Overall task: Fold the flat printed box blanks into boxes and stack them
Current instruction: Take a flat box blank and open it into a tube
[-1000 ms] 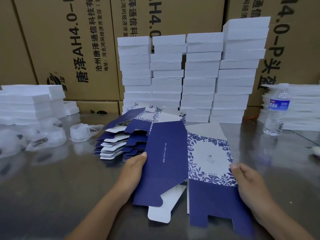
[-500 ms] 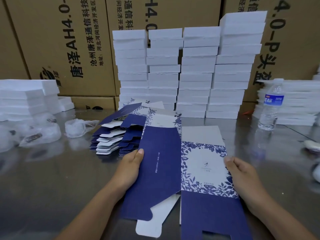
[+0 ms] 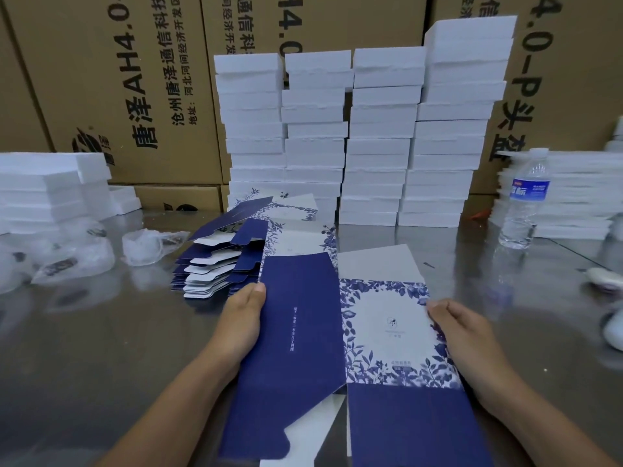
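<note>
I hold one printed box blank (image 3: pixel 337 348) in front of me over the steel table (image 3: pixel 101 348). It has a dark blue panel on the left and a white panel with blue flowers on the right. My left hand (image 3: pixel 241 326) grips its left edge, thumb on top. My right hand (image 3: pixel 462 335) grips the right edge of the floral panel. A fanned pile of flat blanks (image 3: pixel 229 261) lies just behind my left hand.
Several tall stacks of white foam blocks (image 3: pixel 367 139) stand at the back against brown cartons (image 3: pixel 111 85). Lower foam stacks (image 3: pixel 50 190) and plastic bags (image 3: pixel 148 246) sit at left. A water bottle (image 3: pixel 524 200) stands at right before more foam.
The blank has opened wider and now lies flatter, closer to me. Both hands kept their grip on its edges; the view shifted slightly upward.
</note>
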The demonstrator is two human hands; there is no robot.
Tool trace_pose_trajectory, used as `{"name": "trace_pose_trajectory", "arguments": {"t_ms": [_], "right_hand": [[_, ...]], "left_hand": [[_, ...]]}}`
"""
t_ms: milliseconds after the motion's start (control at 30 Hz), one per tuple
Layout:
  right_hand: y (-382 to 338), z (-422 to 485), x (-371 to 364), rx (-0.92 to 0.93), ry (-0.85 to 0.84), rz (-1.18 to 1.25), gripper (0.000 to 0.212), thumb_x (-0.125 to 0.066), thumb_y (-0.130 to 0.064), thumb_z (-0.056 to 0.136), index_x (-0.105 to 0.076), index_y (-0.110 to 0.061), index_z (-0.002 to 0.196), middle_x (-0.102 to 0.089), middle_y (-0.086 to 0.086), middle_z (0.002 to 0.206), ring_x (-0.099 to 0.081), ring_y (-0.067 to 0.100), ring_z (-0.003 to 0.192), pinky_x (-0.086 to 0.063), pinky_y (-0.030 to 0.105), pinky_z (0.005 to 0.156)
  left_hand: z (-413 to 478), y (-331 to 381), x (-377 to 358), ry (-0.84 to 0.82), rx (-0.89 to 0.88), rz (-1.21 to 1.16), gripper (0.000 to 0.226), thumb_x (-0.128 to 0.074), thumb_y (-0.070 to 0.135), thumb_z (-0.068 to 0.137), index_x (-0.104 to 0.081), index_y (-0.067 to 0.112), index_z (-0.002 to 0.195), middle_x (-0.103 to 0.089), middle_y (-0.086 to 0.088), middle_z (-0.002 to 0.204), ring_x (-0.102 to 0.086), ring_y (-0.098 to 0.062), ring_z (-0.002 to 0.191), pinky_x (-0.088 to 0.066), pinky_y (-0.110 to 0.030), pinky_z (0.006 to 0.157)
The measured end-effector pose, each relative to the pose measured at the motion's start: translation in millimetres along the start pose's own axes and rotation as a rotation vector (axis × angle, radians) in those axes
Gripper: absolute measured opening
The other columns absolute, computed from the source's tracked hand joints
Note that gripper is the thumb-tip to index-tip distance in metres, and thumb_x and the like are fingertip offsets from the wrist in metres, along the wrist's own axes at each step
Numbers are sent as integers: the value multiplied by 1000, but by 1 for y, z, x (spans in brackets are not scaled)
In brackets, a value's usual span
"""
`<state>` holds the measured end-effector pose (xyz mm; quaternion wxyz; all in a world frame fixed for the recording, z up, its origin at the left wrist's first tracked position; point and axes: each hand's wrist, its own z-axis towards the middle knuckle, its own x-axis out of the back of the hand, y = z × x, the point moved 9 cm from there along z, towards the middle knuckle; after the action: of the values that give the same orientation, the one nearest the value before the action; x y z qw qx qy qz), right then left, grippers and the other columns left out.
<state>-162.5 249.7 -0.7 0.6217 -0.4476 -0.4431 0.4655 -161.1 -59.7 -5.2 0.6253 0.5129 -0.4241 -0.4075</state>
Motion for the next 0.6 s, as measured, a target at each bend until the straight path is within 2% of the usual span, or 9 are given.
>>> {"name": "trace_pose_trajectory", "arguments": {"t_ms": [100,233,267,333,367,433,533,600], "right_hand": [[-1,1,3,19,17,-36,30,-50,-21,96,-57,-1,75,-50,8,66,-42,14,60,-33,21,48],[-2,1,2,25,2,-51,31,-50,-20,96,-55,5,78,-51,9,67,-42,15,62,-33,22,50],[-2,1,2,19,1,-31,31,-50,-19,96,-54,7,80,-52,10,69,-44,16,64,-34,24,55],[0,1,3,-2,14,23,30,-51,-18,95,-53,10,82,-53,11,71,-46,18,66,-34,30,63],[0,1,3,-14,23,54,30,-51,-17,95,-52,10,82,-53,11,71,-46,19,67,-34,32,63],[2,1,4,-45,36,121,33,-50,-20,95,-55,11,83,-56,13,72,-50,22,67,-36,32,63],[3,0,4,-67,42,141,38,-49,-23,97,-55,14,90,-59,24,73,-52,25,70,-39,34,69],[2,-1,5,-53,59,125,40,-48,-23,97,-54,16,93,-56,38,79,-50,25,71,-37,35,69]], "left_hand": [[0,-2,-4,-44,13,0,38,-39,29,101,-70,17,84,-74,1,85,-70,-11,73,-53,-29,67],[2,-3,-4,-63,80,-128,37,-46,33,98,-77,22,80,-75,2,81,-72,-14,70,-54,-23,56],[1,-3,-5,-74,79,-132,38,-46,36,98,-77,23,80,-76,1,82,-72,-16,73,-56,-25,58],[1,-3,-5,-80,74,-104,38,-46,38,98,-77,24,79,-75,-3,87,-72,-21,78,-58,-36,71],[0,-4,-5,-82,74,-95,38,-46,37,98,-76,23,80,-75,-5,88,-71,-24,79,-56,-41,77],[-3,-5,-7,-104,75,-86,37,-45,37,98,-76,24,81,-75,-6,90,-71,-24,80,-55,-42,79],[-1,-6,-8,-115,86,-140,36,-47,36,97,-77,22,83,-75,-6,90,-72,-21,76,-57,-34,70],[-2,-7,-11,-138,134,-251,36,-49,36,95,-78,19,81,-75,-5,85,-72,-19,70,-56,-27,56]]}}
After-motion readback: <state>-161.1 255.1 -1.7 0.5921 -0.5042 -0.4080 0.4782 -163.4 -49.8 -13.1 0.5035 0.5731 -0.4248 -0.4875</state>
